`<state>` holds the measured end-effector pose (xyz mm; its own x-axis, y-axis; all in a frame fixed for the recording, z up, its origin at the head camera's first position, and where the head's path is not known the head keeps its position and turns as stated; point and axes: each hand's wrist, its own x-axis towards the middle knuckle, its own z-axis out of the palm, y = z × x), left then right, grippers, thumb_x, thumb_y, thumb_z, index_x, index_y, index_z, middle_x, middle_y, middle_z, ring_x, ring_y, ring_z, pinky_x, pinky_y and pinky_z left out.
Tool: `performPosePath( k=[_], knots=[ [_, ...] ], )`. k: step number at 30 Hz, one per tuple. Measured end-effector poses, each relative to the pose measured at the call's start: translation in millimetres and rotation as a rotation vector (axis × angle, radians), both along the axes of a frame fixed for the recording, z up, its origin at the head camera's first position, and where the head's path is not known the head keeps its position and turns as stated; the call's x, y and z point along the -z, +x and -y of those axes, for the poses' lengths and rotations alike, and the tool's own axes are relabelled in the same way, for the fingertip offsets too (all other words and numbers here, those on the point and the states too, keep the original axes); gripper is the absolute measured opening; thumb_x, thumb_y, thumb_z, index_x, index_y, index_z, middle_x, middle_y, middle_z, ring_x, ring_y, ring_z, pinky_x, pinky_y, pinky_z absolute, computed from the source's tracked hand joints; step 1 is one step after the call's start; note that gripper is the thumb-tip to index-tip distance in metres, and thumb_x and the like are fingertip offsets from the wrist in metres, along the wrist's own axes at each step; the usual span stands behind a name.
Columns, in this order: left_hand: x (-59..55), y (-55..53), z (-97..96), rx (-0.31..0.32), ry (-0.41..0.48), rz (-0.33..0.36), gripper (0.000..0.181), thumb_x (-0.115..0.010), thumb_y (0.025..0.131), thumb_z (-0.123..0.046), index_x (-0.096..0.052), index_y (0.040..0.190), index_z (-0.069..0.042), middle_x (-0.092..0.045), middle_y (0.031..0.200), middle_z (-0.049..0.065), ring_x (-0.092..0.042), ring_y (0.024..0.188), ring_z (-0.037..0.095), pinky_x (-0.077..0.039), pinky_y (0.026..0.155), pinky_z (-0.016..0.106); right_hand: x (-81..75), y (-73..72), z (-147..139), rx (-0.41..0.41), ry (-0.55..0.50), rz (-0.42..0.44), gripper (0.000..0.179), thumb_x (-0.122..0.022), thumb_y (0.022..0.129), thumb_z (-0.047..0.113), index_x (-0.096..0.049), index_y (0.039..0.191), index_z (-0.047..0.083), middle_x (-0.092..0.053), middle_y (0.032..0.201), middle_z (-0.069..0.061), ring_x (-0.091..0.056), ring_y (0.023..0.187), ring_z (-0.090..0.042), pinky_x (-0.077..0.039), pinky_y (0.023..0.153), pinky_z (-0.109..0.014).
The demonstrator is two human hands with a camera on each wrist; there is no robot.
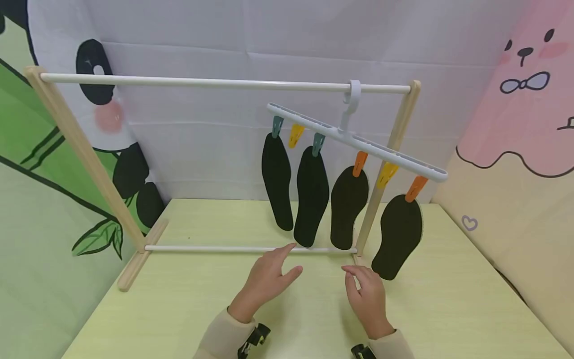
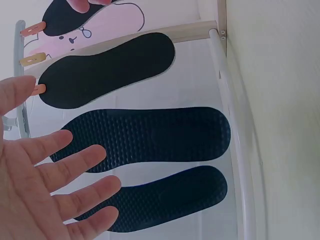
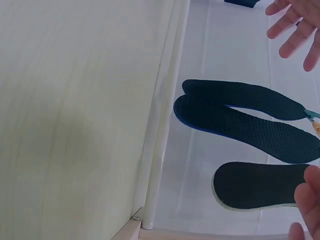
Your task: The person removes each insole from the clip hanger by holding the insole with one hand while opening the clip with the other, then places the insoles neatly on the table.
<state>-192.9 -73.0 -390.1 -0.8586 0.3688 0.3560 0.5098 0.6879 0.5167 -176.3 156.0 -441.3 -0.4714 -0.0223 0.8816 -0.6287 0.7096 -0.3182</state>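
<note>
Black insoles (image 1: 313, 199) hang lengthwise from the clip hanger (image 1: 390, 154), beyond both empty hands: the left hand (image 1: 268, 276), fingers extended, and the right hand (image 1: 368, 299), loosely relaxed, nearer the rightmost insole (image 1: 396, 238).

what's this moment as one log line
left hand: empty; right hand: empty; hanger: hooked on top rail; four black insoles: clipped to hanger; yellow clips: bare

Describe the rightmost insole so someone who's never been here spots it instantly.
In the head view, find the wooden rack, then the pale hanger on its top rod. At the hanger's right, lower end, an orange clip holds this black insole. Of the four, it alone hangs right of the rack's right post.
</note>
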Motion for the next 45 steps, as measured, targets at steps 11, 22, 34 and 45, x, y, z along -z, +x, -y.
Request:
performPosePath(
  k=[11,22,34,45],
  knots=[
    [-4.2,-4.4,-11.9,0.025,0.024,0.023,0.05,-0.062,0.092,-0.027,-0.052,0.134,-0.001,-0.058,0.128,0.016,-0.055,0.115,0.036,-0.042,0.095,0.051,-3.7,-4.0,-14,0.006,-0.046,-0.04,0.018,-0.06,0.07,-0.014,-0.071,0.081,-0.003,-0.068,0.073,-0.009,-0.061,0.062,-0.024,-0.042,0.063,-0.032],
    [-19.2,-8.9,-29.2,0.052,0.078,0.013,0.057,-0.062,0.092,-0.027,-0.045,0.139,-0.002,-0.063,0.12,0.014,-0.059,0.106,0.034,-0.045,0.088,0.051,-10.1,-10.3,-33,0.039,-0.073,-0.122,0.016,-0.059,0.07,-0.013,-0.07,0.078,-0.005,-0.066,0.068,-0.011,-0.056,0.057,-0.025,-0.042,0.06,-0.032],
    [-30.5,-8.1,-44.0,0.124,0.078,0.01,0.053,-0.06,0.093,-0.026,-0.047,0.139,-0.003,-0.06,0.125,0.015,-0.055,0.114,0.035,-0.041,0.094,0.053,-14.5,-3.9,-48,0.121,-0.112,-0.079,0.016,-0.058,0.072,-0.014,-0.069,0.077,-0.005,-0.065,0.066,-0.012,-0.053,0.057,-0.024,-0.041,0.058,-0.029],
    [-36.1,-9.4,-52.1,0.151,0.049,0.0,0.05,-0.058,0.094,-0.025,-0.048,0.137,-0.002,-0.061,0.122,0.014,-0.057,0.108,0.032,-0.043,0.09,0.049,-18.8,-2.5,-58,0.237,-0.333,0.129,0.007,-0.051,0.087,-0.003,-0.05,0.085,-0.01,-0.042,0.072,-0.004,-0.038,0.069,-0.004,-0.032,0.063,-0.022]
  ],
)
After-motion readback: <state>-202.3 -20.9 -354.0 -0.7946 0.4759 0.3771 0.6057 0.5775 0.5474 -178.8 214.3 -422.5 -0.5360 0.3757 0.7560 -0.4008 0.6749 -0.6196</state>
